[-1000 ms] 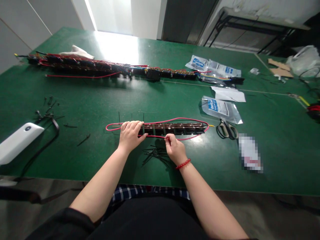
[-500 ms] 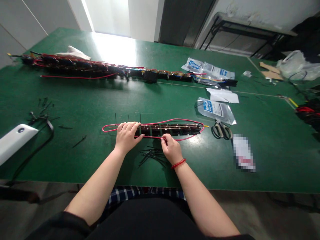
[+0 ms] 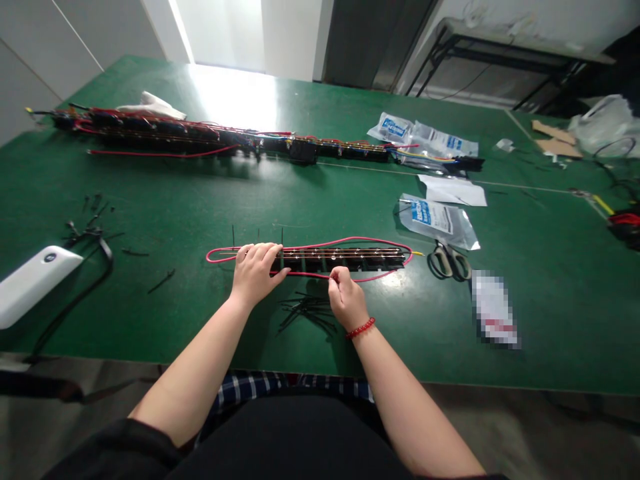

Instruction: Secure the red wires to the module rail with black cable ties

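A long black strip [image 3: 350, 257] with copper-coloured wires and shiny metal spots lies on the green table. Around it runs a loop of red wire [image 3: 353, 238]. My left hand [image 3: 254, 275] is wrapped over the strip's left part, fingers on the far side and thumb on the near side. At the strip's near edge, my right hand [image 3: 347, 299] pinches the red wire with thumb and forefinger. Several thin black cable ties [image 3: 306, 313] lie in a pile just in front of the strip. Other thin black ends [image 3: 233, 237] stick up behind my left hand.
A longer wired black assembly [image 3: 200, 137] stretches across the table's back. Scissors [image 3: 450, 260], a clear plastic bag [image 3: 440, 221] and white paper [image 3: 453, 191] lie to the right. At left are a white device [image 3: 40, 283] and scattered black ties [image 3: 161, 281].
My right hand has shifted slightly right along the red wire, its fingers more closed. My left hand keeps its place on the strip. The view has turned slightly.
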`<state>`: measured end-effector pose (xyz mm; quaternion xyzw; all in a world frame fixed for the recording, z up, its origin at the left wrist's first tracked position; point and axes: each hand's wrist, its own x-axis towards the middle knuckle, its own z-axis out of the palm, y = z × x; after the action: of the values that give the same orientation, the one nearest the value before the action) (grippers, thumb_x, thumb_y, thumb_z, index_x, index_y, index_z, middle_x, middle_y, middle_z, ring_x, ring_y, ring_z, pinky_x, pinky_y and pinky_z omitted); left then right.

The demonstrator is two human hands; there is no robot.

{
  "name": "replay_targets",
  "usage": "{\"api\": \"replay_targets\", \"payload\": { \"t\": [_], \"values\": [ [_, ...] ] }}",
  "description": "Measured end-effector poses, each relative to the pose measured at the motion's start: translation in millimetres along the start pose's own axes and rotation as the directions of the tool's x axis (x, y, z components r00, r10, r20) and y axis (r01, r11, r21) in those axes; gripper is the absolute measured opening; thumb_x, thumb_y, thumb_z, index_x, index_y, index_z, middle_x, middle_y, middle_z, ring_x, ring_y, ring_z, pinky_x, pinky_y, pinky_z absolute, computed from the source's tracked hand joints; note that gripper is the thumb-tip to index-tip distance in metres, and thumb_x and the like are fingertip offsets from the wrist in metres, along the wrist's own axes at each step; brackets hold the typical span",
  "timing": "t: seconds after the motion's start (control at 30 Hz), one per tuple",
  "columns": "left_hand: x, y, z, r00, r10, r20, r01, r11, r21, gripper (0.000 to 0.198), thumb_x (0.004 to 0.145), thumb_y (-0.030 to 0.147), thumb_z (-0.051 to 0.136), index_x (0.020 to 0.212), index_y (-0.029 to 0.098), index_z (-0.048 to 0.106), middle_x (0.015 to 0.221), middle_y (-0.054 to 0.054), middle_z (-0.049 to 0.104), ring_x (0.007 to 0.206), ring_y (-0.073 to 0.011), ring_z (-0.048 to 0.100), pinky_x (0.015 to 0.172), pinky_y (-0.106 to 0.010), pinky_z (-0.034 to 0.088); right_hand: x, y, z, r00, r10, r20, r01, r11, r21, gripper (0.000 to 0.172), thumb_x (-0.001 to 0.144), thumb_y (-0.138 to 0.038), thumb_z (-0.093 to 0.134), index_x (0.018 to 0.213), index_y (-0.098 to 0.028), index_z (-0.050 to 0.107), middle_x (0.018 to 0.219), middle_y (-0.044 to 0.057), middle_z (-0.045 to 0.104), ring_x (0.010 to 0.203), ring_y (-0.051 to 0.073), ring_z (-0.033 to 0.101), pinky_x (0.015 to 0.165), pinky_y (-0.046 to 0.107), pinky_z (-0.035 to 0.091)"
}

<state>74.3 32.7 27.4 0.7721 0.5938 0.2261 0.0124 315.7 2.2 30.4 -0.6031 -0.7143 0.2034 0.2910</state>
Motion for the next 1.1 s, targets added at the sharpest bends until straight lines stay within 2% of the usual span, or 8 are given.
{"api": "replay_targets", "payload": {
  "t": [0.3, 0.4, 0.63, 0.77, 0.9, 1.0, 1.1],
  "values": [
    [7.6, -0.5, 4.5, 1.0, -0.003, -0.013, 0.002, 1.0, -0.016, 0.044, 0.087, 0.046, 0.065, 0.126, 0.027, 0.058, 0.127, -0.008, 0.066, 0.118, -0.0296, 0.058, 0.106, -0.048, 0.033, 1.2, 3.5, -1.8, 1.0, -0.017, 0.015, 0.017, 1.0, -0.001, 0.015, 0.096, -0.029, 0.035, 0.093, -0.025, 0.049, 0.059, -0.004, 0.052, 0.052, 0.017, 0.054, 0.054, 0.027, 0.033],
    [23.6, -2.1, 8.7, 1.0, -0.014, -0.003, 0.014, 1.0, -0.02, 0.042, 0.087, 0.045, 0.065, 0.125, 0.027, 0.058, 0.125, -0.008, 0.067, 0.116, -0.0286, 0.059, 0.105, -0.047, 0.034, 2.3, 5.2, -3.0, 1.0, -0.026, 0.017, 0.026, 1.0, 0.008, 0.014, 0.096, -0.029, 0.036, 0.094, -0.024, 0.049, 0.061, -0.003, 0.055, 0.053, 0.017, 0.055, 0.054, 0.026, 0.033],
    [75.3, -12.8, 27.0, 1.0, -0.018, 0.021, 0.019, 0.999, -0.027, 0.042, 0.087, 0.046, 0.065, 0.123, 0.028, 0.058, 0.128, -0.006, 0.065, 0.12, -0.0277, 0.057, 0.109, -0.046, 0.031, 7.1, 9.7, -4.2, 0.998, 0.052, 0.017, -0.054, 0.992, 0.113, 0.015, 0.095, -0.032, 0.038, 0.091, -0.023, 0.05, 0.067, -0.002, 0.057, 0.057, 0.015, 0.055, 0.058, 0.024, 0.037],
    [99.5, -13.6, 36.7, 0.998, -0.056, -0.041, 0.055, 0.998, -0.022, 0.04, 0.086, 0.045, 0.064, 0.122, 0.028, 0.058, 0.126, -0.007, 0.066, 0.12, -0.0284, 0.056, 0.109, -0.047, 0.03, 13.8, 12.4, -3.1, 0.997, 0.078, 0.018, -0.08, 0.983, 0.164, 0.015, 0.095, -0.032, 0.04, 0.089, -0.023, 0.05, 0.068, -0.002, 0.056, 0.057, 0.014, 0.052, 0.058, 0.024, 0.036],
    [120.6, -10.5, 43.6, 0.992, -0.084, -0.09, 0.082, 0.996, -0.031, 0.034, 0.087, 0.049, 0.061, 0.111, 0.026, 0.06, 0.113, -0.007, 0.07, 0.112, -0.0284, 0.06, 0.105, -0.049, 0.032, 24.5, 14.5, -2.0, 0.997, 0.076, 0.028, -0.08, 0.975, 0.209, 0.014, 0.095, -0.031, 0.041, 0.088, -0.023, 0.051, 0.069, -0.002, 0.054, 0.058, 0.013, 0.051, 0.058, 0.024, 0.036],
    [130.9, -9.5, 48.9, 0.987, -0.102, -0.122, 0.101, 0.995, -0.02, 0.029, 0.088, 0.049, 0.06, 0.103, 0.024, 0.061, 0.103, -0.007, 0.072, 0.104, -0.0279, 0.062, 0.102, -0.049, 0.033, 33.3, 16.6, -2.3, 0.997, 0.053, 0.053, -0.065, 0.968, 0.243, 0.013, 0.094, -0.029, 0.043, 0.086, -0.023, 0.05, 0.068, -0.003, 0.051, 0.058, 0.013, 0.049, 0.058, 0.024, 0.036],
    [135.3, -10.9, 53.4, 0.985, -0.057, -0.161, 0.058, 0.998, -0.002, 0.029, 0.089, 0.048, 0.06, 0.103, 0.023, 0.061, 0.105, -0.008, 0.072, 0.101, -0.0273, 0.063, 0.101, -0.048, 0.033, 44.7, 18.7, -3.3, 0.997, 0.024, 0.072, -0.045, 0.948, 0.314, 0.012, 0.094, -0.028, 0.045, 0.085, -0.023, 0.051, 0.067, -0.004, 0.048, 0.058, 0.012, 0.047, 0.057, 0.024, 0.035]
  ]
}}
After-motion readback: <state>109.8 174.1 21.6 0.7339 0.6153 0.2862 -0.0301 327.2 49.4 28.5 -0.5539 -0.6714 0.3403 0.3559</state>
